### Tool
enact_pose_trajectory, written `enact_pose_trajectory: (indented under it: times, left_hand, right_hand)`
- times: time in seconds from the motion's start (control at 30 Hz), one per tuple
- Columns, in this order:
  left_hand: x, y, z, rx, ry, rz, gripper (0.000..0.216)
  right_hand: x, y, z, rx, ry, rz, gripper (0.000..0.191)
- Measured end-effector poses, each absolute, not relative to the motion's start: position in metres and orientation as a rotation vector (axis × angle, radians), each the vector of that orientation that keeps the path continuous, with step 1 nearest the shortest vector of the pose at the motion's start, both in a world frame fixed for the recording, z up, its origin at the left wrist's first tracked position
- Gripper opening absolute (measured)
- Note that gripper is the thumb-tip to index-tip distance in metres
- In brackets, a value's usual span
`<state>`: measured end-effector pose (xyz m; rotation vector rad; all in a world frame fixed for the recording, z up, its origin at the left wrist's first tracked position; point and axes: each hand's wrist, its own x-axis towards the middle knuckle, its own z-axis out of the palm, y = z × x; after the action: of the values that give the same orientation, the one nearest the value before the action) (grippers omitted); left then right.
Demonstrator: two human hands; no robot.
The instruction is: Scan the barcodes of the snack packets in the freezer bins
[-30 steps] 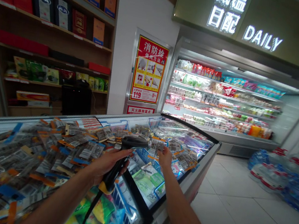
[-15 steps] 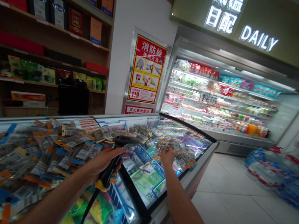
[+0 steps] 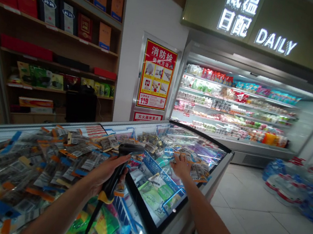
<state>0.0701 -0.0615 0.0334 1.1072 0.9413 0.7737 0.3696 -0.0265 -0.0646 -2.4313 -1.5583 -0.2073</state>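
My left hand [image 3: 112, 171] is wrapped round a black-and-yellow barcode scanner [image 3: 117, 174], its head pointing right and its cable hanging down. A small packet with an orange edge [image 3: 120, 188] shows just below those fingers; whether they hold it I cannot tell. Farther right, my right hand [image 3: 181, 166] reaches over the freezer's glass top with fingers apart, at the left side of a small pile of clear packets [image 3: 200, 170]. Many more packets with orange and blue edges [image 3: 72, 159] lie heaped on the glass to the left.
Beneath the glass of the chest freezer [image 3: 155, 233] are blue baskets [image 3: 152, 162] and green bags [image 3: 157, 188]. A lit refrigerated display [image 3: 236, 102] stands behind. Water bottles [image 3: 285, 181] sit on the floor at right; shelves of boxes [image 3: 67, 39] rise at left.
My right hand has let go of a clear packet it held upright and opened over the small pile. The scanner stays in my left hand. The view has shifted slightly left.
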Motion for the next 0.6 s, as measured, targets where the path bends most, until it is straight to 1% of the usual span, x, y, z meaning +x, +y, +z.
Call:
enact_pose_trajectory:
  times: [0.1,0.2,0.37,0.47,0.6]
  left_hand:
    - [0.070,-0.061,0.033,1.122,0.943,0.790,0.032]
    - [0.069,-0.058,0.031,1.128,0.932,0.798,0.032]
    - [0.068,-0.056,0.029,1.096,0.965,0.780,0.034]
    - [0.067,-0.055,0.030,1.088,0.962,0.788,0.034]
    - [0.068,-0.055,0.029,1.093,0.949,0.792,0.035]
  right_hand:
    - [0.370,-0.011,-0.053,-2.407,-1.501,-0.263,0.053]
    - [0.346,0.015,-0.043,-2.193,-1.535,-0.242,0.053]
    - [0.294,0.051,-0.046,-1.992,-1.758,-0.077,0.041]
    - [0.288,0.052,-0.053,-1.928,-1.851,-0.035,0.034]
    - [0.310,0.026,-0.057,-1.883,-1.897,-0.037,0.030]
